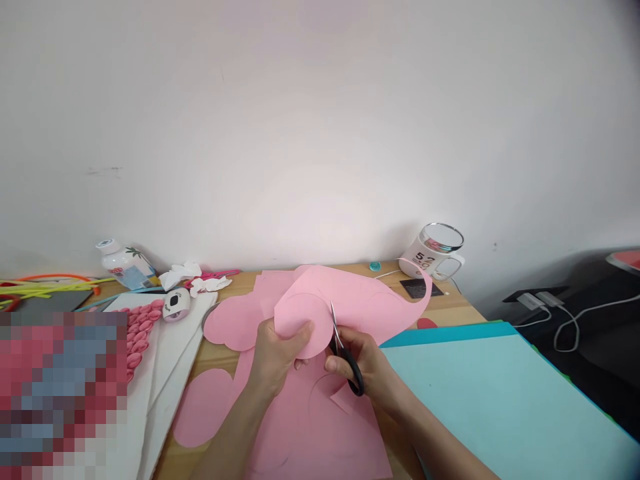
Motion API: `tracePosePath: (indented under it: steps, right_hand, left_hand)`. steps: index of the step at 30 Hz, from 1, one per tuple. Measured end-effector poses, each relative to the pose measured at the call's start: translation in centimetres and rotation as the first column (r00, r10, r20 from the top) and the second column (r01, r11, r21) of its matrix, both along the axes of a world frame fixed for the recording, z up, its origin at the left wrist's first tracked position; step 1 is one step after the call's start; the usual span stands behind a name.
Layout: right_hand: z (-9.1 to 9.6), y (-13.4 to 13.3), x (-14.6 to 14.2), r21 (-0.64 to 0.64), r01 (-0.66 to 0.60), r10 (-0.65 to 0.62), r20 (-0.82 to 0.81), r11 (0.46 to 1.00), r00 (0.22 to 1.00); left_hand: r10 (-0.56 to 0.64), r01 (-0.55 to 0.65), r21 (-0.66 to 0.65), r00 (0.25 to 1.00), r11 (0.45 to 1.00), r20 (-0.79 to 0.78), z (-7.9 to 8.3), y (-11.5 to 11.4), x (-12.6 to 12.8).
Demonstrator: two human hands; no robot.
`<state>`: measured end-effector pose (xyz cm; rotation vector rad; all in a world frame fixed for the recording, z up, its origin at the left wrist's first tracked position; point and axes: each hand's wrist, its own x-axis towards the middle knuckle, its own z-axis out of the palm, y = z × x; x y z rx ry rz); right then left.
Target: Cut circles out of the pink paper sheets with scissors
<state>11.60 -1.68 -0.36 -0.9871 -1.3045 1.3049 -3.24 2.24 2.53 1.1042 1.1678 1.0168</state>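
Observation:
My left hand (pixel 280 357) pinches a large sheet of pink paper (pixel 360 293) by its partly cut round part, thumb on top and fingers beneath. Black-handled scissors (pixel 354 367) sit in my right hand (pixel 367 367), their metal blades pointing up along the right edge of that round part. From the sheet's far right a thin curled strip loops toward the mug. Below my hands lies more pink paper (pixel 320 433) with faint drawn curves. Cut pink rounds (pixel 233 323) rest left of my hands, and another pink round (pixel 204 407) lies nearer me on the wooden table.
A white mug (pixel 430 253) stands at the back right near a black card (pixel 421 288). Light blue sheets (pixel 505 393) cover the right side. At left are a white bottle (pixel 127 263), crumpled tissue (pixel 180 273), a small white device (pixel 177 305) and white boards (pixel 175 367).

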Motion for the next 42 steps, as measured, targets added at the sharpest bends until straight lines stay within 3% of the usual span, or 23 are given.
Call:
tracePosePath:
  steps: [15,23,25,31,42]
  right_hand:
    - [-0.3,-0.1,0.0,-0.047,-0.017,0.017,0.009,0.999,1.000]
    - [-1.0,-0.1,-0.6,-0.035,0.085,-0.086,-0.042,0.996,0.995]
    - [-1.1,-0.2,-0.7,-0.039,0.098,-0.100,-0.043,0.994,0.994]
    - [-1.0,-0.5,-1.2,-0.018,0.069,-0.070,-0.039,0.997,0.997]
    - [-0.3,-0.8,-1.0,-0.110,0.032,-0.040,-0.076,0.993,0.996]
  left_hand:
    - [0.038,-0.036,-0.032,0.995,0.999,0.091,0.2,0.2,-0.1]
    - [0.038,-0.033,-0.019,0.900,0.999,0.434,0.0,-1.1,0.8]
    - [0.058,-0.062,-0.004,0.913,0.998,0.405,-0.8,-1.6,1.2]
    - [0.269,-0.273,-0.010,0.941,0.962,0.205,-2.7,-1.9,1.8]
    - [0.251,-0.252,-0.004,0.964,0.968,0.090,-2.2,-1.6,0.9]
